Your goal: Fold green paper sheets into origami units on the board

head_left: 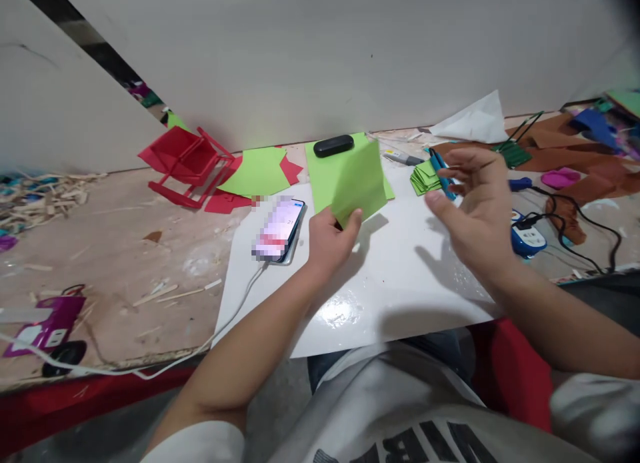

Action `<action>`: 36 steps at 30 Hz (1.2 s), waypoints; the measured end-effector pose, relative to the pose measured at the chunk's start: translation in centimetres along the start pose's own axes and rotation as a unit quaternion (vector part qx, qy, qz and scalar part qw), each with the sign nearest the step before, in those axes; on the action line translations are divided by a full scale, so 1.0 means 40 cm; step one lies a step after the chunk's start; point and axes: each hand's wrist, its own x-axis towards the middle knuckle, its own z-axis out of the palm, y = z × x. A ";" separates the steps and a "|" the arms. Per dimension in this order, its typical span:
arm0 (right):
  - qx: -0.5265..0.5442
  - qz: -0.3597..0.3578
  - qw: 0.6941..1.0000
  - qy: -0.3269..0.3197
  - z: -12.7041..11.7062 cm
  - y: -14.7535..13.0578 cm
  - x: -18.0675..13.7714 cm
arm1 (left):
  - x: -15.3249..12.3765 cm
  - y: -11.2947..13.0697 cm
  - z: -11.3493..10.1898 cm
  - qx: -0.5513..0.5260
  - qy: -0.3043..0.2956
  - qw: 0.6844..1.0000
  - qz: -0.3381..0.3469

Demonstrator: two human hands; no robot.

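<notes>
My left hand (333, 244) pinches the lower edge of a light green paper sheet (361, 183), which stands tilted up above the white board (390, 269). Raised on the right, my right hand (475, 203) has its fingers apart and slightly curled, with nothing plainly held. Behind its fingers shows a blue pen-like tool (439, 166), partly hidden. A small pile of folded green paper pieces (424, 179) lies beside that tool. Another green sheet (320, 176) lies flat behind the raised one, with a black oblong case (333, 145) on it.
A lit phone (281, 229) with a white cable (240, 306) lies left of my left hand. Farther left stands a red miniature chair (187, 163). A grey cutter (403, 157) lies at the back. Black cords and a blue-white plug device (529, 236) are at right.
</notes>
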 end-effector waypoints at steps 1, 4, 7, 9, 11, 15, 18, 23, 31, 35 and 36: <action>0.045 0.031 0.998 -0.003 0.019 0.001 -0.005 | 0.002 -0.004 0.003 -0.097 0.022 0.994 -0.043; 0.195 0.148 0.964 -0.105 0.077 0.024 -0.014 | -0.008 -0.005 0.026 -0.299 0.008 0.947 -0.117; 0.302 0.236 0.909 -0.164 0.100 0.058 -0.006 | -0.027 0.011 0.047 -0.372 -0.052 0.914 -0.155; 0.323 0.248 0.901 -0.150 0.095 0.074 0.001 | -0.036 0.027 0.049 -0.396 -0.079 0.896 -0.184; 0.336 0.245 0.900 -0.134 0.085 0.078 0.003 | -0.042 0.041 0.047 -0.415 -0.104 0.879 -0.209; 0.366 0.257 0.883 -0.142 0.064 0.068 -0.001 | -0.050 0.047 0.043 -0.412 -0.152 0.872 -0.216; 0.353 0.289 0.877 -0.149 0.033 0.083 0.003 | -0.044 0.030 0.040 -0.380 -0.138 0.898 -0.173; 0.113 0.223 0.952 -0.177 -0.050 0.197 0.048 | 0.001 -0.008 0.013 -0.280 -0.125 0.937 -0.169; -0.283 -0.071 0.945 -0.149 -0.067 0.158 -0.026 | 0.003 0.014 -0.005 -0.072 -0.297 0.941 -0.144; -0.269 -0.147 0.925 -0.226 -0.025 0.087 -0.161 | -0.010 0.041 -0.035 -0.034 -0.390 0.913 -0.116; -0.261 -0.155 0.921 -0.246 -0.020 0.084 -0.190 | -0.011 0.048 -0.046 -0.021 -0.432 0.897 -0.094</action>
